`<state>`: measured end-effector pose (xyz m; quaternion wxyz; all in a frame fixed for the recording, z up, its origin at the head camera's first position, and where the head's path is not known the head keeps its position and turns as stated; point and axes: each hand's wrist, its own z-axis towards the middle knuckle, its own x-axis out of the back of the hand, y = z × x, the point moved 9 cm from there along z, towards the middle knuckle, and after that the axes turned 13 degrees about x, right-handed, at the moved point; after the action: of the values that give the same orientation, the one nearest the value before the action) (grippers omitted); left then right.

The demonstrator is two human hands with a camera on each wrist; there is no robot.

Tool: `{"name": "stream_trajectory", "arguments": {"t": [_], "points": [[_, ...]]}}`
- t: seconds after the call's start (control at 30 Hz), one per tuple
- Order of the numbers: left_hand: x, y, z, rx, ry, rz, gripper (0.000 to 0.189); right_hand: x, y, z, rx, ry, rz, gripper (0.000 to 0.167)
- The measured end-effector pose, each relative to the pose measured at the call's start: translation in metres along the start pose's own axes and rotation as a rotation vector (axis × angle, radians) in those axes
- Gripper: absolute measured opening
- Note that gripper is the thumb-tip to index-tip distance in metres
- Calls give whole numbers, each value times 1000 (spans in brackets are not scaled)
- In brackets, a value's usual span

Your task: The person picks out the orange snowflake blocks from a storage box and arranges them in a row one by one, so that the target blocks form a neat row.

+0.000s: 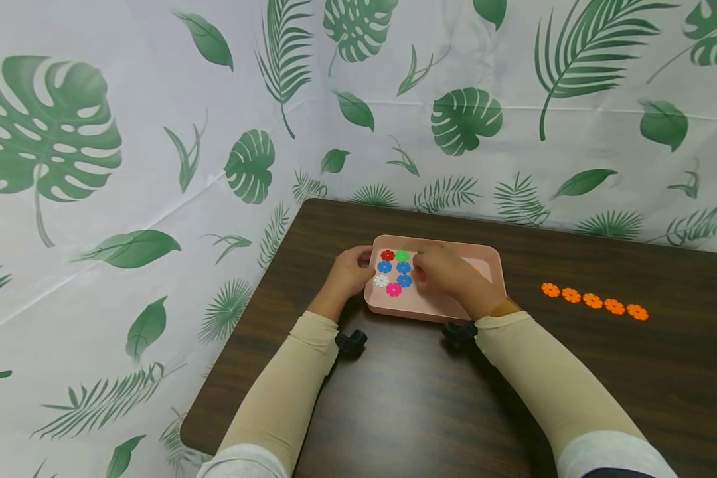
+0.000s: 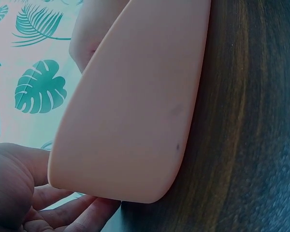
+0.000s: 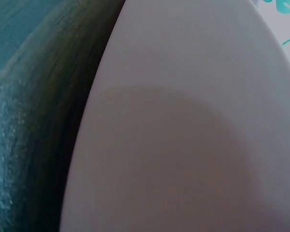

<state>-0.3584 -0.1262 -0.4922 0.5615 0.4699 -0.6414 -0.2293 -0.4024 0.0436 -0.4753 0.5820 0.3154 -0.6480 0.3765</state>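
The pink tray (image 1: 490,262) sits mid-table, holding red, green, blue, white and pink flower discs (image 1: 394,272). The left hand (image 1: 349,272) grips its left edge. The right hand (image 1: 445,273) reaches over the discs; whether it pinches one, I cannot tell. Best to keep the tray steady and lift single discs cleanly. Five orange discs (image 1: 593,301) line up well to the right.

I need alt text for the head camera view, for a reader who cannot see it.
Two hands work at a pink tray on a dark wooden table: the left hand holds its left edge, the right hand reaches among colourful flower-shaped discs. Five orange discs lie in a row to the right.
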Motion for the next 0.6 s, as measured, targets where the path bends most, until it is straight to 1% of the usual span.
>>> {"name": "stream_trajectory", "arguments": {"t": [0.1, 0.17, 0.23, 0.3, 0.4, 0.47, 0.53, 0.6], "points": [[1, 0, -1, 5, 3, 0, 56, 3, -1, -2, 40, 19, 5, 15], [-1, 0, -2, 7, 0, 4, 56, 5, 2, -8, 45, 15, 10, 14], [-2, 1, -2, 4, -5, 12, 56, 8, 9, -16, 12, 5, 8, 22], [-2, 2, -3, -3, -8, 13, 56, 12, 20, -26, -59, -7, -5, 30], [0, 4, -3, -12, 4, 11, 55, 16, 36, -37, -156, -27, -6, 37], [1, 3, -3, -9, 11, 9, 55, 16, 43, -41, -199, -37, 7, 39], [1, 2, -2, -1, 12, 13, 55, 13, 48, -41, -218, -45, 18, 43], [1, 0, -1, 6, 8, 15, 56, 10, 50, -39, -228, -50, 9, 42]]}}
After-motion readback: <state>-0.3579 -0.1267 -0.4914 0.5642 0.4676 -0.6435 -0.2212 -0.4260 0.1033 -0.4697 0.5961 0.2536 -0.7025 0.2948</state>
